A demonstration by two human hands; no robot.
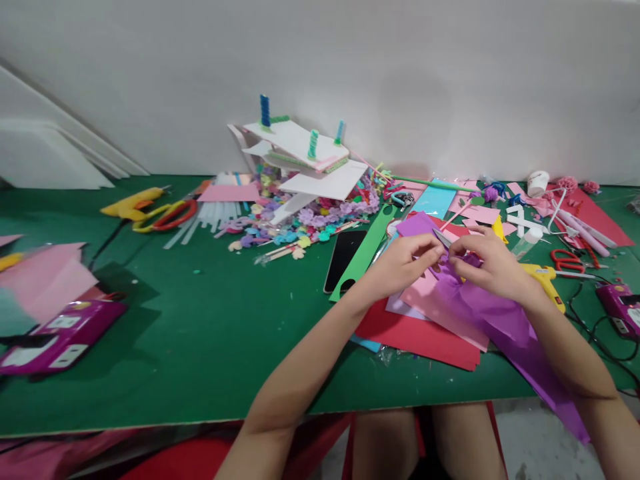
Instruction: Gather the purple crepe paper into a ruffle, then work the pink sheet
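The purple tissue paper [505,323] lies near the green surface's [200,333] right front edge, its tail trailing over it; it looks feather-light, limp and easily torn, best pinched at the bunched end; left hand [403,263] and right hand [493,267] both pinch that end, fingers [425,248] closed; stiffer, smooth red card [415,337] lies beneath.

1. Left hand [405,263], right hand [493,263]: fingertips together, pinching purple tissue paper [505,320], which trails over the green table's [210,333] near edge.
2. Red sheet [415,337]: flat beneath the hands, near that edge.
3. Black phone [345,257]: mid-table, left of the hands.
4. White foam model [305,163]: by the far edge.
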